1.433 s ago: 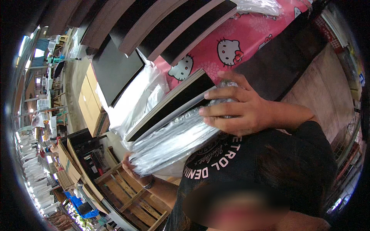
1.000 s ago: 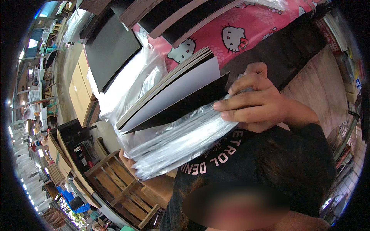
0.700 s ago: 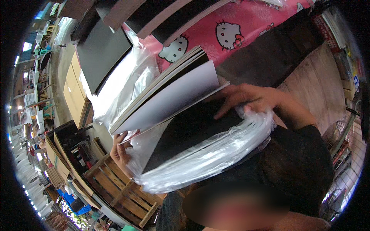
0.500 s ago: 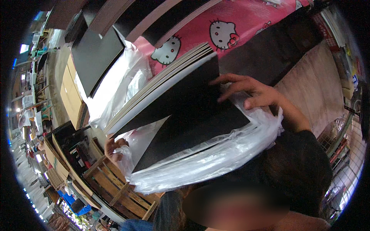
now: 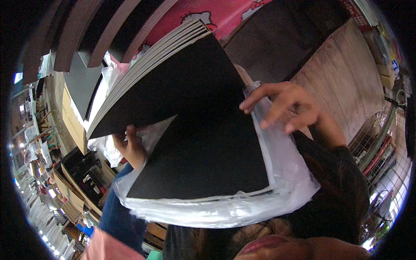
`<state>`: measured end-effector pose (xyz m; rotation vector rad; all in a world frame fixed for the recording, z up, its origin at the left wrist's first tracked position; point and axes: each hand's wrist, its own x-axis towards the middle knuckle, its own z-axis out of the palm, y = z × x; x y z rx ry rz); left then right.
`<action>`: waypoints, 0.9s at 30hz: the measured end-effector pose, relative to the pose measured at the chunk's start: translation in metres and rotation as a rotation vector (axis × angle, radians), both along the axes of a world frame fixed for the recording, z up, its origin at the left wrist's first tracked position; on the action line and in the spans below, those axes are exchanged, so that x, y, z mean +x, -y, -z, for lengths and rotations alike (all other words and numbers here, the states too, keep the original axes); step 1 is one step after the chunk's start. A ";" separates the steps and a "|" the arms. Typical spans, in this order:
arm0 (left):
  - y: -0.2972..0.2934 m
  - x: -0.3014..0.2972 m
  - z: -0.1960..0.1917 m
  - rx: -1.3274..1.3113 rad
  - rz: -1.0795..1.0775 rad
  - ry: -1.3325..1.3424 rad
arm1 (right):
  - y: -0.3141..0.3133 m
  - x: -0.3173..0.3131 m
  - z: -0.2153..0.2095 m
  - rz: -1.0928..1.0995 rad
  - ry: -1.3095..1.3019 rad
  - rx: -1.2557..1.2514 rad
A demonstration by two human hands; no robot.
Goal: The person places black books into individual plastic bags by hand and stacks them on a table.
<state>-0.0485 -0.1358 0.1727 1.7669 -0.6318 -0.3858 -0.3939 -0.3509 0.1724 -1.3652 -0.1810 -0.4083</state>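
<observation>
A stack of black boards point(image 5: 173, 82) with pale edges is raised at an angle in front of me. My left hand point(image 5: 131, 147) grips its lower left edge, the thumb on the black face and the other fingers mostly hidden behind it. Below, a second black board point(image 5: 203, 160) lies on a stack in a clear plastic bag point(image 5: 216, 212), nearer to me. My right hand point(image 5: 288, 106) is by the right edge of the boards, beside the plastic, its fingers curved and apart. It holds nothing; whether a fingertip touches the edge I cannot tell.
Several long dark slats point(image 5: 104, 30) with brownish edges jut in at the upper left. Behind the boards lie a pink patterned cloth point(image 5: 234, 17) and a dark panel point(image 5: 281, 43). A wooden board point(image 5: 342, 82) and wire mesh point(image 5: 381, 151) stand at the right.
The raised stack has shifted left and turned more of its black face toward me. More of the lower board shows. My right fingers have spread, and my left hand and forearm show more fully.
</observation>
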 end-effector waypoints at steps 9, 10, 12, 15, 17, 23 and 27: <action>0.066 -0.045 -0.029 -0.016 0.095 0.065 | 0.006 0.005 -0.089 -0.328 0.356 -0.431; 0.068 -0.044 -0.031 -0.029 0.121 0.112 | 0.009 0.010 -0.091 -0.346 0.357 -0.447; 0.070 -0.039 -0.024 -0.039 0.132 0.046 | 0.014 0.017 -0.095 -0.372 0.329 -0.474; 0.067 -0.043 -0.016 -0.089 0.160 0.063 | 0.018 0.027 -0.096 -0.386 0.268 -0.477; 0.065 -0.044 -0.017 -0.083 0.178 0.042 | 0.021 0.031 -0.098 -0.406 0.222 -0.465; 0.061 -0.046 -0.013 -0.085 0.224 0.126 | 0.037 0.008 -0.096 -0.303 0.104 -0.537; 0.084 -0.057 -0.014 -0.163 0.326 -0.047 | 0.021 -0.031 -0.076 -0.250 0.075 -0.367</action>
